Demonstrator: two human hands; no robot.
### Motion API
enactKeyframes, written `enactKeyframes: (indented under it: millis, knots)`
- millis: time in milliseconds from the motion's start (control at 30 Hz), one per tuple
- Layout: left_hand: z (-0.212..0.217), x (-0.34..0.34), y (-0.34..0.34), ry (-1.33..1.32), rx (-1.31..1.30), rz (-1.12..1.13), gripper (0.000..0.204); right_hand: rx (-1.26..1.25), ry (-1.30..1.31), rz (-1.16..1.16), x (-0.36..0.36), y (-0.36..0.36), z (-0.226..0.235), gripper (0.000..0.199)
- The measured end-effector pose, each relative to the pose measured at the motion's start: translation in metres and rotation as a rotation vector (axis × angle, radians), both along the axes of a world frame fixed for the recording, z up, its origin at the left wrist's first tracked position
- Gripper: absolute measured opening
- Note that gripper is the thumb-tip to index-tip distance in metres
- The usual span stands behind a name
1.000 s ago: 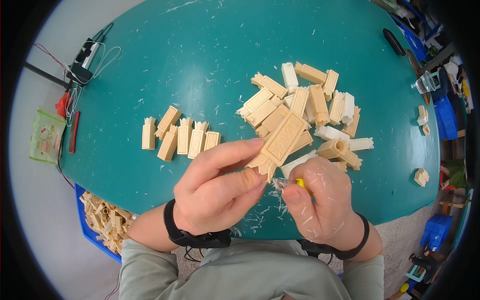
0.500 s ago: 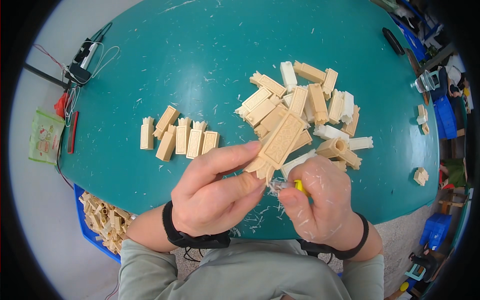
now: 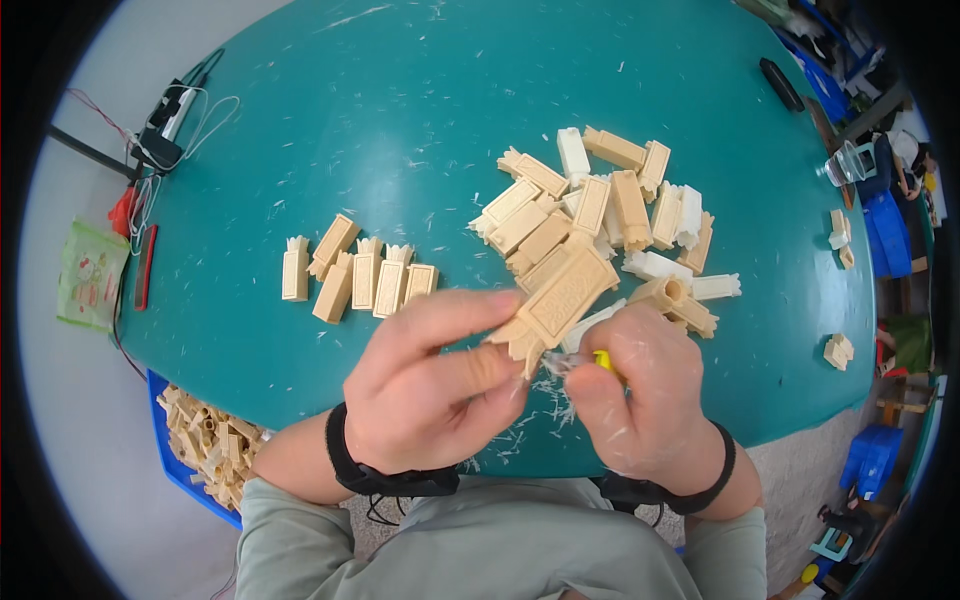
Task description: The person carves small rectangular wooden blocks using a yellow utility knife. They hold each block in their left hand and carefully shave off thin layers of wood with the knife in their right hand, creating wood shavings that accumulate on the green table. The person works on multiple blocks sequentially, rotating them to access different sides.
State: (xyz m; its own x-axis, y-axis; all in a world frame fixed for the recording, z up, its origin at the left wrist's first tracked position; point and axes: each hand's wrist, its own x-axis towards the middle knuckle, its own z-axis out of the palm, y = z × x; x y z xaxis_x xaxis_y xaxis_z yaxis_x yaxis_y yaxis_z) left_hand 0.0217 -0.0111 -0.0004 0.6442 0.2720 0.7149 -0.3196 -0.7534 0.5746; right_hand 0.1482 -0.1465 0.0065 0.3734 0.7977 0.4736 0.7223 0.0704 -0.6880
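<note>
My left hand (image 3: 425, 385) pinches a beige carved plastic block (image 3: 565, 300) by its jagged end, tilted with its patterned face upward. My right hand (image 3: 640, 395) is closed around a small yellow-handled knife (image 3: 602, 360). Its metal tip is blurred and lies beside the block's jagged edge; whether they touch I cannot tell. Just beyond my hands lies a heap of similar beige and white blocks (image 3: 630, 205), some with jagged ends. To the left, several beige blocks (image 3: 365, 277) stand apart in a loose group.
Thin pale shavings (image 3: 515, 440) litter the green table (image 3: 330, 120). A blue bin (image 3: 180, 465) full of beige pieces sits below the table's left edge. Along that side are a power strip (image 3: 172, 115) and a green packet (image 3: 90, 270). A clear cup (image 3: 845, 165) lies at the right edge.
The knife tip has shifted slightly away from the block's jagged end. The block has tilted a little, and both hands stay in nearly the same place.
</note>
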Motion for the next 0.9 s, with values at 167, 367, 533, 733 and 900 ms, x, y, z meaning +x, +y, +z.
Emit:
enactKeyframes:
  millis: [167,367,533,733,900]
  knots:
    - [-0.001,0.002,0.006,0.203,-0.836,-0.198,0.017,0.053,0.22,-0.064,0.006,-0.004,0.004,0.017]
    - [0.01,0.005,0.035,0.971,-0.047,0.358,0.018,0.077,0.309,-0.13,0.018,-0.005,0.003,0.021]
    - [0.0,0.007,0.035,0.59,0.322,0.322,0.025,0.093,0.418,-0.121,0.018,-0.008,0.008,0.023]
    - [-0.012,0.029,-0.015,0.452,0.275,-0.17,0.032,0.112,0.389,-0.119,0.022,-0.009,0.009,0.022]
    - [-0.026,0.028,-0.01,0.507,0.248,-0.123,0.033,0.094,0.431,-0.122,0.021,-0.01,0.007,0.021]
